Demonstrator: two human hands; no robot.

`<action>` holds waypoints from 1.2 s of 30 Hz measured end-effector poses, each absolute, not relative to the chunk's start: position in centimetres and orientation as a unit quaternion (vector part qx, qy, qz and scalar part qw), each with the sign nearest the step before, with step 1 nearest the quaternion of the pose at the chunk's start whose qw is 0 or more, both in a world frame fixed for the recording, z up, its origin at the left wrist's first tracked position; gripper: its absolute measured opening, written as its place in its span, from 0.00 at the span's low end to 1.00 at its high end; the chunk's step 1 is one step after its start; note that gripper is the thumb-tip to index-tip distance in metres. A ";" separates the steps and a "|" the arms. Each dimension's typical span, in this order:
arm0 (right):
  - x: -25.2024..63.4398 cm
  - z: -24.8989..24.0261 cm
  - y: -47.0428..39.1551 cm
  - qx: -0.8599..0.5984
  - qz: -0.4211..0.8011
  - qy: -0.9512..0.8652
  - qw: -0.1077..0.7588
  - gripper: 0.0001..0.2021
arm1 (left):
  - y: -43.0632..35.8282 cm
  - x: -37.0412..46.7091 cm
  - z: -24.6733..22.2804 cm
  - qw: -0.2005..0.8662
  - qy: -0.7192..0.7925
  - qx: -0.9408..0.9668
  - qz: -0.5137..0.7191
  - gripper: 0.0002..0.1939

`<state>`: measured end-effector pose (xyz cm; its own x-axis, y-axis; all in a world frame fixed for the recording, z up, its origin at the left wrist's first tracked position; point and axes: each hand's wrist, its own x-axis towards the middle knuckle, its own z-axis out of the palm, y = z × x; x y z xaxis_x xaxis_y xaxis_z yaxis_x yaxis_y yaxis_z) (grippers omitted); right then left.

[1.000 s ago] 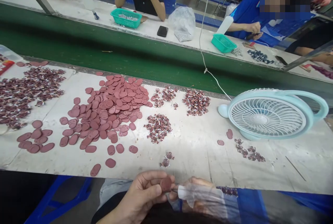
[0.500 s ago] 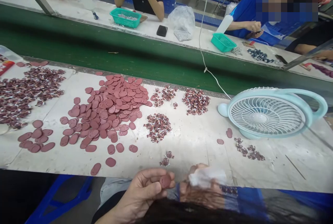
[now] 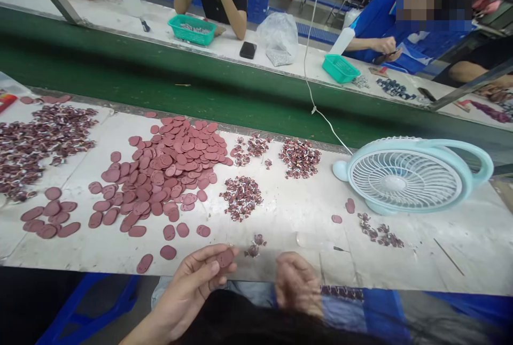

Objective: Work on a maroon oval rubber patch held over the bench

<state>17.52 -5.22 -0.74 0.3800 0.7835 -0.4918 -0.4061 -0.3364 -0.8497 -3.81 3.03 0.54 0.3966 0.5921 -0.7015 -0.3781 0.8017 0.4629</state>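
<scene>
My left hand pinches one maroon oval piece at the table's near edge. My right hand hovers beside it, loosely curled and holding nothing. A clear squeeze bottle lies on the white table just beyond my right hand. A tiny cluster of small printed bits sits between my hands and the bottle. Further out lie a big heap of maroon oval pieces and a smaller heap of printed bits.
A light-blue desk fan stands at the right, its white cable crossing the green conveyor belt. More printed bits lie at far left. Across the belt, other people work by green baskets, a phone and a plastic bag.
My right hand held the clear bottle at the oval piece, lifted it, then let it go onto the table. My left hand has moved slightly left and up with the oval piece.
</scene>
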 end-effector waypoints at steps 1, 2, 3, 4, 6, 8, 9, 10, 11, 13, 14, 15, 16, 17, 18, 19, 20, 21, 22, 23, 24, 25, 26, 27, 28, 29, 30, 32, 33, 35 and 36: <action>17.3 -1.0 -4.9 -0.663 0.493 -0.247 0.507 0.08 | 3.1 -4.0 0.6 0.827 0.465 0.117 0.294 0.14; 17.2 -1.4 -4.4 -0.695 0.442 -0.337 0.456 0.10 | 3.1 -4.1 0.6 0.827 0.465 0.118 0.294 0.14; 17.3 -1.7 -3.9 -0.714 0.390 -0.417 0.404 0.13 | 3.1 -4.1 0.6 0.827 0.465 0.119 0.292 0.14; 17.4 -2.1 -3.3 -0.720 0.355 -0.475 0.362 0.15 | 3.1 -4.1 0.6 0.829 0.464 0.120 0.289 0.14; 17.9 -2.8 -2.3 -0.713 0.340 -0.525 0.319 0.17 | 2.9 -4.1 0.5 0.833 0.461 0.121 0.282 0.14; 18.5 -3.2 -1.6 -0.714 0.323 -0.548 0.291 0.16 | 2.8 -4.1 0.5 0.834 0.459 0.123 0.280 0.14; 18.9 -3.4 -1.5 -0.717 0.309 -0.559 0.279 0.16 | 2.7 -4.1 0.5 0.833 0.460 0.124 0.280 0.14; 19.2 -3.4 -1.4 -0.721 0.293 -0.566 0.272 0.16 | 2.7 -4.1 0.4 0.833 0.461 0.123 0.280 0.14; 19.5 -3.4 -1.3 -0.724 0.281 -0.568 0.272 0.16 | 2.7 -4.2 0.4 0.832 0.462 0.122 0.281 0.14; 20.0 -3.2 -1.4 -0.732 0.263 -0.562 0.281 0.16 | 2.8 -4.3 0.4 0.833 0.462 0.120 0.281 0.14; 20.1 -3.2 -1.4 -0.743 0.252 -0.551 0.285 0.15 | 2.8 -4.4 0.4 0.833 0.461 0.120 0.280 0.13; 20.1 -3.2 -1.4 -0.758 0.241 -0.535 0.285 0.13 | 2.9 -4.4 0.4 0.834 0.461 0.121 0.279 0.13; 19.9 -3.3 -1.4 -0.775 0.233 -0.515 0.282 0.11 | 2.9 -4.4 0.4 0.833 0.461 0.123 0.279 0.13; 19.7 -3.4 -1.3 -0.792 0.227 -0.495 0.276 0.12 | 2.9 -4.3 0.4 0.833 0.462 0.124 0.280 0.13; 19.4 -3.6 -1.2 -0.805 0.226 -0.479 0.267 0.13 | 2.9 -4.2 0.4 0.833 0.462 0.123 0.279 0.13; 19.2 -3.8 -1.0 -0.811 0.229 -0.470 0.261 0.14 | 2.8 -4.1 0.5 0.832 0.464 0.122 0.279 0.13; 18.9 -4.0 -0.7 -0.813 0.236 -0.466 0.259 0.14 | 2.8 -4.0 0.5 0.832 0.465 0.120 0.279 0.14; 18.7 -4.1 -0.5 -0.812 0.244 -0.463 0.260 0.12 | 2.7 -3.9 0.6 0.831 0.467 0.120 0.278 0.15; 18.6 -4.1 -0.2 -0.809 0.254 -0.460 0.264 0.09 | 2.6 -3.7 0.6 0.829 0.469 0.121 0.278 0.16; 18.5 -4.1 0.0 -0.806 0.265 -0.456 0.268 0.07 | 2.6 -3.6 0.7 0.828 0.471 0.126 0.277 0.15; 18.5 -3.9 0.0 -0.803 0.279 -0.450 0.272 0.06 | 2.5 -3.5 0.8 0.826 0.474 0.132 0.276 0.14; 18.5 -3.6 0.0 -0.800 0.294 -0.444 0.277 0.06 | 2.5 -3.4 0.9 0.824 0.475 0.140 0.275 0.13; 18.4 -3.2 -0.2 -0.797 0.309 -0.436 0.283 0.07 | 2.4 -3.3 1.0 0.823 0.476 0.148 0.273 0.12; 18.3 -2.7 -0.6 -0.788 0.330 -0.428 0.296 0.10 | 2.4 -3.2 1.0 0.822 0.475 0.156 0.272 0.11; 18.2 -2.0 -1.1 -0.771 0.363 -0.418 0.315 0.12 | 2.3 -3.2 1.1 0.822 0.474 0.163 0.271 0.10; 18.0 -1.3 -1.7 -0.745 0.404 -0.405 0.341 0.14 | 2.2 -3.1 1.0 0.822 0.471 0.170 0.270 0.10; 17.7 -0.6 -2.4 -0.715 0.446 -0.388 0.373 0.14 | 2.1 -3.0 1.0 0.823 0.467 0.177 0.271 0.10; 17.1 0.6 -3.7 -0.643 0.518 -0.357 0.436 0.10 | 1.9 -2.8 0.7 0.819 0.464 0.196 0.276 0.10; 16.8 1.0 -4.3 -0.613 0.537 -0.352 0.460 0.08 | 1.8 -2.7 0.5 0.815 0.463 0.206 0.280 0.10; 16.0 1.4 -5.1 -0.581 0.543 -0.369 0.481 0.09 | 1.6 -2.5 0.3 0.811 0.460 0.221 0.287 0.12; 15.7 1.3 -5.3 -0.579 0.535 -0.385 0.480 0.10 | 1.5 -2.4 0.2 0.811 0.456 0.225 0.289 0.13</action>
<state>15.71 -5.34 1.30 0.1304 0.9594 -0.2501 -0.0681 -0.2430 -0.9676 -2.39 1.47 0.15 0.4170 0.6743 -0.6094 -0.2634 0.7314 0.6290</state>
